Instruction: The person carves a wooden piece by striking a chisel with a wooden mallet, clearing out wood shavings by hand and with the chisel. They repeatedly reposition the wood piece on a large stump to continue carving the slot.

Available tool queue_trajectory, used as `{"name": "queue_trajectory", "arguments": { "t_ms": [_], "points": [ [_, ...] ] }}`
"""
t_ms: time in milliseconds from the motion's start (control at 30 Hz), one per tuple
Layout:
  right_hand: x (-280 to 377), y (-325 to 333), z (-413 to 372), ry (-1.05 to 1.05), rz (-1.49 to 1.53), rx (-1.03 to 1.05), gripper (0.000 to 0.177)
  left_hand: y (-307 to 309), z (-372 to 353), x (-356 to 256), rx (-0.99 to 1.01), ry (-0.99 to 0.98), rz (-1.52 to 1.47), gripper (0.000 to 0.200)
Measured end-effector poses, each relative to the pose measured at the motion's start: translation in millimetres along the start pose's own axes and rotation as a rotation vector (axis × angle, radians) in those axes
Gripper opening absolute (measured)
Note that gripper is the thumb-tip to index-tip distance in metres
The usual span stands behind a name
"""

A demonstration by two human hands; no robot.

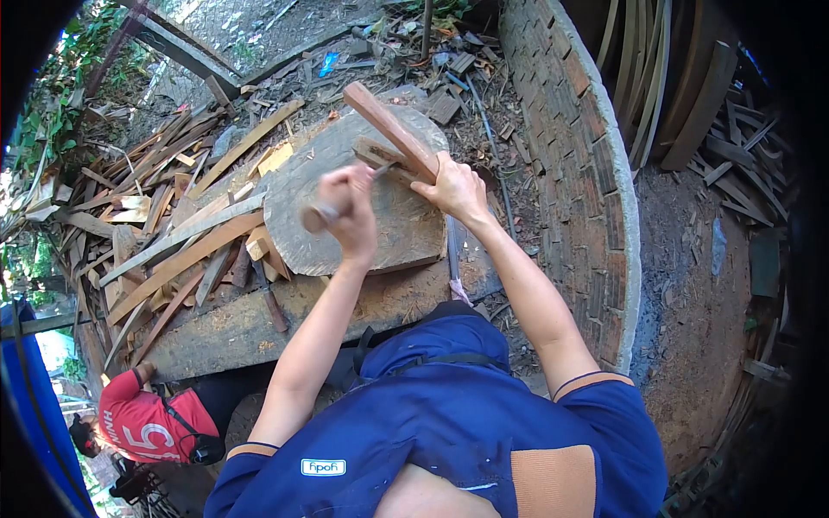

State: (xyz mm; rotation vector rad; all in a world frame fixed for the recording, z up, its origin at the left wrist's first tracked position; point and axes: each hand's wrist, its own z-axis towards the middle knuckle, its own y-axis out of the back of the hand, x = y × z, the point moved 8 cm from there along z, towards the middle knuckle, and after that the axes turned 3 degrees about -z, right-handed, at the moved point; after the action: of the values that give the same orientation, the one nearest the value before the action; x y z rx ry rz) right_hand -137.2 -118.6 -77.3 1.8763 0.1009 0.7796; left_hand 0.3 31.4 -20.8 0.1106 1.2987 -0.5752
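Observation:
My right hand (453, 186) grips a reddish-brown wooden stick (384, 121) and holds it slanted, its lower end resting on a smaller wood piece (376, 154) on a round, flat wooden chopping block (345, 233). My left hand (350, 211) is closed around the handle of a hand tool (318, 216). The tool is raised just above the block, left of the stick, and is blurred by motion, so I cannot tell its type. Both forearms reach out from blue short sleeves with orange cuffs.
A heap of wood strips and offcuts (164, 224) lies left of the block. A curved brick wall (579, 147) runs along the right, with bent wooden slats (648, 69) beyond it. Another person in a red shirt (151, 423) crouches at lower left beside a blue drum (26, 406).

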Motion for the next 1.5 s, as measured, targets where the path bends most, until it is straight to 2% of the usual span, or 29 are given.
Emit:
{"name": "queue_trajectory", "arguments": {
  "t_ms": [33,100,133,200,233,300,333,500,733,900,967,1033,1100,1133,1167,1233,1267,1333,1433,1467,1500],
  "points": [
    [0,1,0,0.000,0.001,0.004,0.063,-6,10,-6,0.003,0.000,-0.001,0.017],
    [0,2,1,0.002,0.003,0.009,0.063,-7,32,-13,-0.081,-0.003,-0.247,0.018],
    [-2,2,2,-0.020,0.028,0.015,0.062,-10,37,-19,-0.081,-0.004,-0.244,0.018],
    [-4,0,5,-0.035,0.055,0.026,0.060,-30,44,-29,0.149,0.002,-0.148,0.019],
    [-7,-2,7,-0.037,0.081,0.034,0.061,-31,45,-29,0.146,-0.001,-0.145,0.019],
    [-9,-3,8,-0.043,0.106,0.043,0.062,-51,41,-24,0.341,0.071,-0.184,0.019],
    [-8,-1,8,-0.038,0.110,0.043,0.063,-54,40,-20,0.375,0.065,-0.139,0.017],
    [-5,1,5,-0.029,0.084,0.041,0.066,-58,41,-6,0.394,0.132,-0.097,0.017],
    [5,7,-2,0.011,0.042,0.000,0.058,-67,53,-2,0.458,0.150,-0.091,0.018],
    [8,2,-6,0.064,0.029,-0.039,0.059,-68,46,2,0.438,0.079,-0.061,0.020],
    [-3,-7,-3,0.035,0.111,-0.029,0.058,-65,33,-5,0.422,-0.028,-0.025,0.020],
    [-17,-13,6,0.074,0.139,-0.021,0.057,-61,23,-8,0.417,-0.048,-0.028,0.020],
    [-18,-6,7,0.067,0.237,0.068,0.054,-68,14,-14,0.555,-0.117,0.124,0.020],
    [-9,9,3,0.050,0.312,0.113,0.049,-68,13,-13,0.569,-0.086,0.134,0.020],
    [-1,24,3,0.143,0.373,0.035,0.043,-67,12,-13,0.560,-0.074,0.138,0.020],
    [42,100,-32,0.231,0.475,-0.025,0.043,-69,19,-13,0.529,-0.051,0.057,0.021],
    [55,127,-42,0.342,0.519,-0.128,0.043,-71,22,-19,0.528,-0.062,0.172,0.021],
    [86,179,-74,0.663,0.560,-0.389,0.038,-74,31,-6,0.560,-0.026,0.094,0.020],
    [98,188,-97,0.720,0.399,-0.327,0.046,-79,39,-4,0.615,0.026,0.015,0.019],
    [98,179,-97,0.618,0.140,-0.219,0.044,-81,39,-10,0.598,0.000,-0.114,0.019],
    [97,166,-93,0.629,-0.110,-0.187,0.043,-80,40,-15,0.580,-0.023,-0.244,0.019]
  ]
}}
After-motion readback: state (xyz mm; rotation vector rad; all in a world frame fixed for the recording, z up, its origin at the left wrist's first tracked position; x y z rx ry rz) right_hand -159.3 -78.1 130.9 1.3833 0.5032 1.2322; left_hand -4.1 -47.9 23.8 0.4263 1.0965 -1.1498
